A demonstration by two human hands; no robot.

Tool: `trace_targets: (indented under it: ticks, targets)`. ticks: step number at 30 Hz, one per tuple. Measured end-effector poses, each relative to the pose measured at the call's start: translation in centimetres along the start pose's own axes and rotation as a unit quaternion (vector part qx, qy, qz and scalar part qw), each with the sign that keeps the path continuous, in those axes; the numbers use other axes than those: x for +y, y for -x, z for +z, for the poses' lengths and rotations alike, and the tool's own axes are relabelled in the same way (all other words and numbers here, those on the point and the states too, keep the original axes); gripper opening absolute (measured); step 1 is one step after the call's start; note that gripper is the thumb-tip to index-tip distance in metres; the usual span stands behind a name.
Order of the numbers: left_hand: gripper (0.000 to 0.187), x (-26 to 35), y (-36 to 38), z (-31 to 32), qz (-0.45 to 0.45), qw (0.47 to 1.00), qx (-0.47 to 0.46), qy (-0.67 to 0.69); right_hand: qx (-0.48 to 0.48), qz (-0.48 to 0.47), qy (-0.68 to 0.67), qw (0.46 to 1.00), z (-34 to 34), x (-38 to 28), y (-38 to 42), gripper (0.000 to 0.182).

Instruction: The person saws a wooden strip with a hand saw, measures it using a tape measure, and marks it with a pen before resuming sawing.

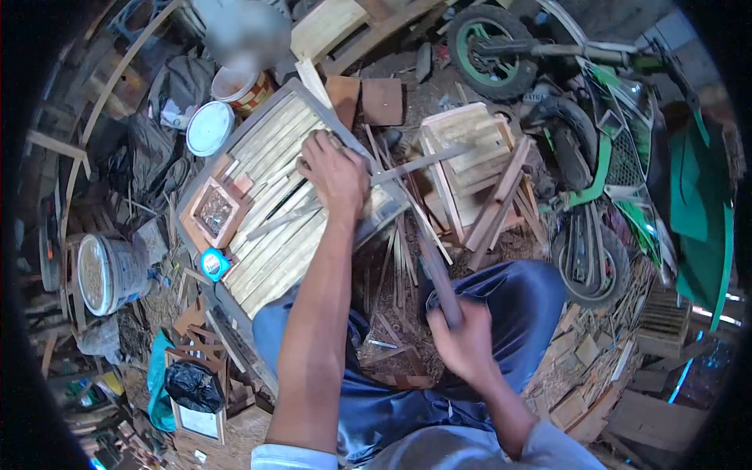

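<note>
My left hand rests on a panel of pale wooden slats, fingers bent and close together near its upper right edge; what they hold, if anything, is hidden. A thin grey strip crosses beside this hand and extends past the panel's right side. Over my lap, my right hand is wrapped round a long grey-brown bar that points up and away; its far end is blurred. On the panel's left part lie a small square wooden frame and a blue tape measure.
A slatted wooden piece with loose sticks lies right of the panel. A green motorbike stands at the right. Buckets are at the left, and wood scraps cover the ground. Part of a blurred person shows at the top.
</note>
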State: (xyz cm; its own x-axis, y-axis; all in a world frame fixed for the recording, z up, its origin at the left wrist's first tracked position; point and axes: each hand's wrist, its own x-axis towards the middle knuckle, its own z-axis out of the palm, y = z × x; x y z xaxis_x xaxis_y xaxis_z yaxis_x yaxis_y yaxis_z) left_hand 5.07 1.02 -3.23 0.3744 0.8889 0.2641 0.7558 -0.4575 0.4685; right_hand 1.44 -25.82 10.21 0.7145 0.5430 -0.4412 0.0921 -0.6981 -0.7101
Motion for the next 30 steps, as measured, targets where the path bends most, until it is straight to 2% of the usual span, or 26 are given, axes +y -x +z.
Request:
trace_targets:
  ticks: [1, 2, 4, 5, 7, 10, 11, 13, 14, 16, 18, 21, 22, 24, 25, 26, 28, 30]
  targets:
    - [0.044, -0.1, 0.1, 0.1, 0.030, 0.999, 0.044, 0.007, 0.057, -0.046, -0.063, 0.995, 0.4, 1.3, 2.5, 0.015]
    - [0.044, -0.5, -0.2, 0.2, 0.021, 0.999, 0.048, 0.002, 0.029, -0.018, -0.088, 0.996, 0.2, 2.2, 3.4, 0.028]
    - [0.044, -0.3, 0.0, 0.4, 0.020, 0.999, 0.042, -0.001, 0.020, 0.017, -0.045, 0.999, 0.7, 0.7, 0.6, 0.025]
    - [0.045, -0.1, 0.0, 0.2, 0.010, 1.000, 0.015, -0.005, 0.057, -0.038, 0.003, 0.998, 1.8, 0.2, -2.8, 0.028]
    - [0.045, 0.1, -0.1, 0.2, 0.005, 1.000, 0.013, -0.003, 0.050, -0.010, -0.076, 0.996, 3.5, -1.4, -9.0, 0.031]
    - [0.045, -0.6, 0.7, 0.4, 0.026, 0.999, 0.025, -0.010, 0.061, -0.069, -0.061, 0.994, 2.0, -1.4, -4.6, 0.026]
    - [0.045, -0.3, 0.4, 0.6, 0.027, 0.999, 0.037, -0.001, 0.045, -0.038, -0.022, 0.998, 0.9, -0.6, -1.2, 0.019]
    - [0.045, -1.2, -0.7, 0.3, 0.010, 0.998, 0.058, -0.002, 0.046, -0.041, -0.076, 0.995, -0.1, 1.8, 4.0, 0.018]
    - [0.045, -1.4, 0.1, 0.1, 0.009, 0.999, 0.046, -0.008, 0.042, -0.021, -0.068, 0.997, 0.0, 1.5, 3.9, 0.018]
    - [0.044, -0.2, 0.1, 0.3, 0.021, 0.999, 0.037, 0.000, 0.034, -0.049, 0.027, 0.998, 0.8, -0.3, -1.1, 0.021]
    - [0.043, -0.1, -0.1, 0.5, 0.025, 0.999, 0.043, -0.011, 0.072, -0.053, -0.070, 0.994, 2.9, -1.4, -7.4, 0.032]
    - [0.043, -0.5, 0.0, 0.6, 0.040, 0.999, 0.034, -0.009, 0.025, -0.013, -0.043, 0.999, 2.1, -3.2, -7.5, 0.032]
    - [0.043, -0.7, 0.8, 0.5, 0.037, 0.999, 0.034, -0.019, 0.053, -0.044, -0.033, 0.997, 1.9, -1.4, -5.2, 0.031]
    - [0.043, -0.3, 0.1, 0.7, 0.033, 0.997, 0.061, -0.025, -0.013, -0.035, -0.036, 0.999, -0.7, 0.5, 1.3, 0.032]
    - [0.043, -0.4, 0.0, 0.8, 0.053, 0.994, 0.092, -0.012, 0.036, -0.072, -0.107, 0.991, -0.4, 2.5, 3.7, 0.036]
    - [0.043, -0.4, -0.4, 0.8, 0.035, 0.996, 0.075, -0.014, 0.029, -0.019, -0.111, 0.993, -0.6, 2.2, 3.9, 0.029]
    - [0.045, -0.3, 0.0, 0.6, 0.015, 0.999, 0.023, -0.020, 0.009, -0.022, -0.040, 0.999, 0.5, 1.1, 0.2, 0.022]
    - [0.046, -0.7, 0.3, 1.2, 0.025, 0.999, 0.028, -0.016, 0.083, -0.060, -0.062, 0.993, 3.3, -0.2, -7.6, 0.026]
